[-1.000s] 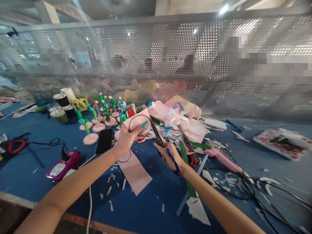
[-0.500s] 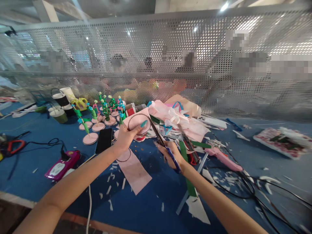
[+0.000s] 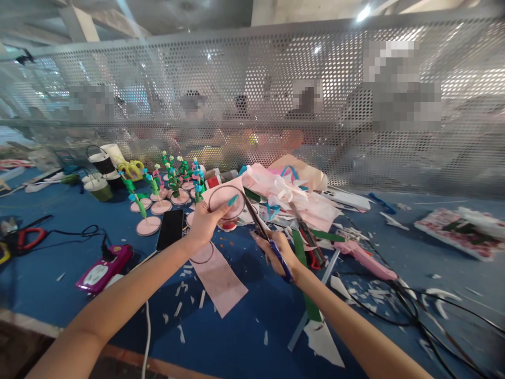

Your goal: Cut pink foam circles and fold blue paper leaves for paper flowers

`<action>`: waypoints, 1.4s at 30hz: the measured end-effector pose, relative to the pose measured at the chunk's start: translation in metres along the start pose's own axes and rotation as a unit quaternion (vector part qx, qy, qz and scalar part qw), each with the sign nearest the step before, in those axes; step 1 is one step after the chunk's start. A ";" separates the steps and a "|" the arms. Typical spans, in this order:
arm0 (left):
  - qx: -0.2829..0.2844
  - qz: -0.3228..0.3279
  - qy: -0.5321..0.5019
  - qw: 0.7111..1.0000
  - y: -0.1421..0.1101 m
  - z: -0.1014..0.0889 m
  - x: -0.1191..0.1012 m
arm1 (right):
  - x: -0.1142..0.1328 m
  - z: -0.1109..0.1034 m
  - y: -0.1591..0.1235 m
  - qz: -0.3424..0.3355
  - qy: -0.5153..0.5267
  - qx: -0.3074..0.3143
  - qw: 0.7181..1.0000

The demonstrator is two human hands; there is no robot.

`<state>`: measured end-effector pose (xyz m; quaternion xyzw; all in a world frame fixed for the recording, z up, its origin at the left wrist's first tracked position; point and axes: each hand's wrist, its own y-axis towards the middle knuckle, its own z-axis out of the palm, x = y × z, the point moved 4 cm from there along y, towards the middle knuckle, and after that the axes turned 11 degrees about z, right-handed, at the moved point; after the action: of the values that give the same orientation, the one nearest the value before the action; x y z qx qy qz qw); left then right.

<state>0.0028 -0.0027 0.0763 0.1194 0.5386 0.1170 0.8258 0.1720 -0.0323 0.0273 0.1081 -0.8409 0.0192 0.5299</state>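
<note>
My left hand (image 3: 205,223) pinches a pink paper piece (image 3: 225,202) with a dark circle drawn on it, held above the blue table (image 3: 59,295). My right hand (image 3: 277,252) grips blue-handled scissors (image 3: 262,231) whose blades point up at the right edge of that circle. A strip of the same pink paper (image 3: 216,276) hangs down from the held piece onto the table below my hands. Several small paper flowers on pink round bases (image 3: 165,192) stand just beyond my left hand.
A black phone (image 3: 169,222) and a magenta device (image 3: 104,267) with a cable lie at left. A heap of pink and white paper (image 3: 292,195), a pink glue gun (image 3: 365,259) and black cables (image 3: 398,308) lie at right. A perforated metal screen (image 3: 252,105) runs behind.
Both hands have stayed almost in place with the paper and scissors; the view shifted slightly. The scissors remain at the circle's edge.
</note>
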 end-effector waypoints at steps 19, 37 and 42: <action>0.018 -0.004 0.029 0.999 0.001 -0.002 0.000 | -0.002 0.000 0.001 0.010 0.013 -0.010 1.000; 0.027 0.023 0.055 0.998 0.002 -0.005 0.003 | 0.000 0.008 -0.005 0.053 0.100 0.029 0.993; 0.028 0.041 0.068 0.996 0.001 -0.004 0.003 | 0.002 0.008 -0.005 0.060 0.103 0.033 0.992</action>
<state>0.0006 -0.0006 0.0728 0.1564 0.5915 0.1434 0.7779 0.1650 -0.0386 0.0253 0.0728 -0.7857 0.0900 0.6077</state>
